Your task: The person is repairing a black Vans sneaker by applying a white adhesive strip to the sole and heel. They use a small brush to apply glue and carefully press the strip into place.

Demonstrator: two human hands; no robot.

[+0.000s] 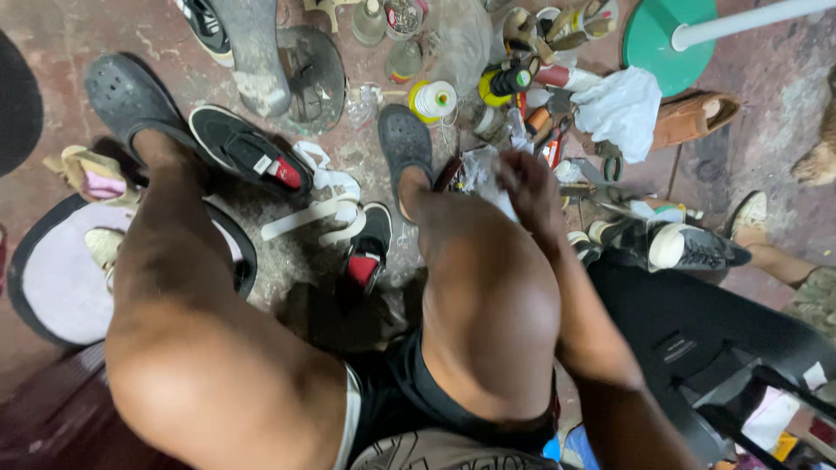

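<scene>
Clear plastic wrap [477, 174] touches the right hand [527, 187] fingers [509, 165].

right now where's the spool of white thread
In the head view the spool of white thread stands on the floor near the top centre, just beyond the grey clog and left of the yellow-and-black bottle.

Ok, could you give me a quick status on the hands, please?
Right hand down among clutter by a clear plastic bag; grip unclear. Left hand out of view. Black sneakers and white straps lie beside the feet.
</scene>
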